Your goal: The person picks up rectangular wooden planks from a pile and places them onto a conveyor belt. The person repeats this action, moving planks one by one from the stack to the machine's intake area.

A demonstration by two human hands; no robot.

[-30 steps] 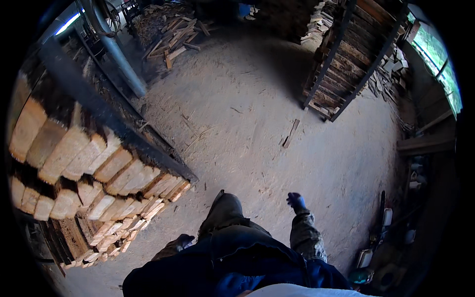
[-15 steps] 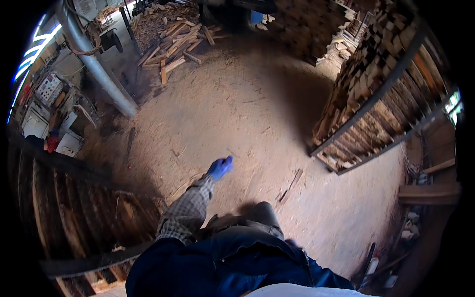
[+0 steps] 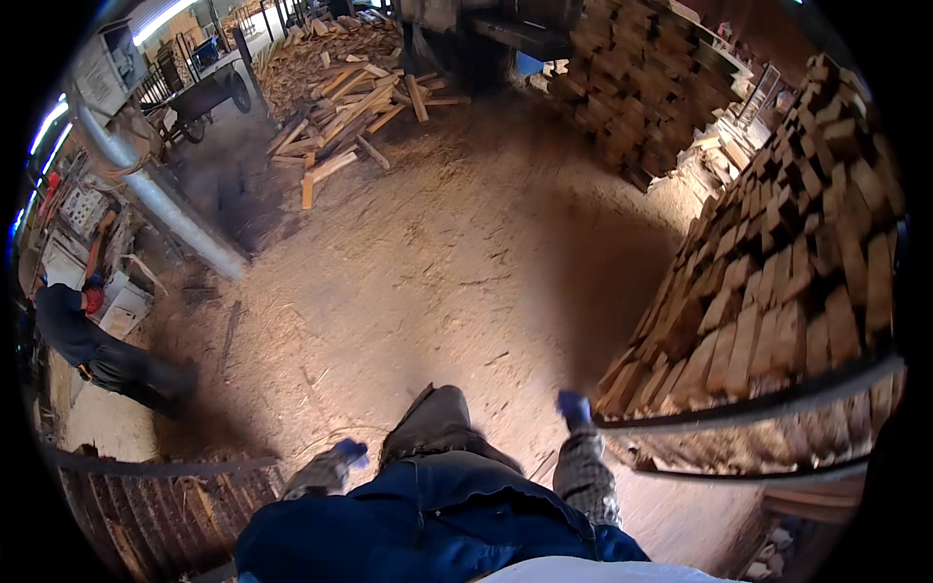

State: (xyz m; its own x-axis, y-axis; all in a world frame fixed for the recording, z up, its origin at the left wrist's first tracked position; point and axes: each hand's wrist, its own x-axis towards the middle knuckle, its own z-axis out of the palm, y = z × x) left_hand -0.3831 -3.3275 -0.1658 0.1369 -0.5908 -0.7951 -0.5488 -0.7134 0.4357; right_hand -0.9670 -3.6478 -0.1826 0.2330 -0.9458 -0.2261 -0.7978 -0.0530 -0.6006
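Observation:
My left hand (image 3: 348,451), in a blue glove, hangs low at my left side, just left of my forward leg. Toward the right, my right hand (image 3: 573,406) wears the same kind of blue glove and is held out beside the near corner of a tall stack of boards (image 3: 748,311). Motion smears both hands, so how their fingers are bent cannot be made out. No object shows in either one. Below both is the floor (image 3: 428,282), strewn with sawdust and wood scraps.
A loose heap of boards (image 3: 355,102) lies far ahead, with another wood stack (image 3: 641,83) right of it. A slanting metal pipe (image 3: 165,189) stands at left. Nearby a person (image 3: 92,340) bends by machinery. A slatted rack (image 3: 165,510) sits close on my left.
My view has shifted forward and turned. The right-hand stack now looms closer, my right hand has come into view, my left hand has swung back, and the person at left shows more fully.

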